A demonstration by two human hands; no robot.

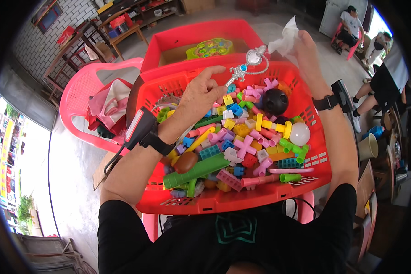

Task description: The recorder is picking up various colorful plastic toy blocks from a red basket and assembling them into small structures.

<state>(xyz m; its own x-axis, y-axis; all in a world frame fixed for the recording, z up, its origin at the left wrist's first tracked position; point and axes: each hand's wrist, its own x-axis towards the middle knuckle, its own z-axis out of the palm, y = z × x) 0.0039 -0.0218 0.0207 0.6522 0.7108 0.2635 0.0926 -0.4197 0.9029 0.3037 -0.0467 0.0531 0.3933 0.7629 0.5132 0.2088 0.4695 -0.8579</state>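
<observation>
In the head view, your left hand [200, 95] pinches the lower end of the silver wand [243, 68] between thumb and fingers, tilting it above the far part of the red basket [242, 204], probably so its heart-shaped head stands clear of the toys [244, 145]. Your right hand [307, 51] grips a white tissue [286, 40] just beyond that head, apparently bunched so a loose end sticks out. Your grip hides the wand's base, blur and tissue make your right fingertips hard to read, and the lower toys are buried.
</observation>
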